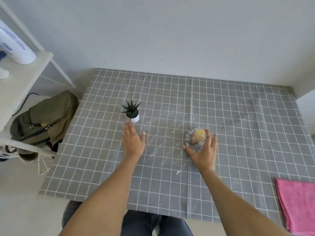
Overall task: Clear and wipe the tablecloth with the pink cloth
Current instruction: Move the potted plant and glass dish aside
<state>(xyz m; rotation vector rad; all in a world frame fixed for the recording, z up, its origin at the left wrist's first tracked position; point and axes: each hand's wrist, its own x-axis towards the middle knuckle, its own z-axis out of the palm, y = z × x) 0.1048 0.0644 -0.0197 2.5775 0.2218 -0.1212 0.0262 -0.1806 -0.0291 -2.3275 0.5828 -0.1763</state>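
A grey tablecloth (238, 126) with a white grid covers the table. A small spiky plant in a white pot (132, 113) stands left of centre. My left hand (133, 140) is open just in front of it, fingertips at the pot's base. A clear glass bowl (196, 137) with yellow and brown contents sits right of centre. My right hand (203, 150) is spread open around its near side, thumb and fingers touching or nearly touching the rim. Streaks of glittery spill (158, 143) lie between my hands. The folded pink cloth (298, 203) rests at the table's near right corner.
A white shelf unit (20, 86) stands to the left with a white container on it. An olive-green bag (46, 120) lies under it on the floor. A grey wall runs behind the table. My legs show at the table's near edge.
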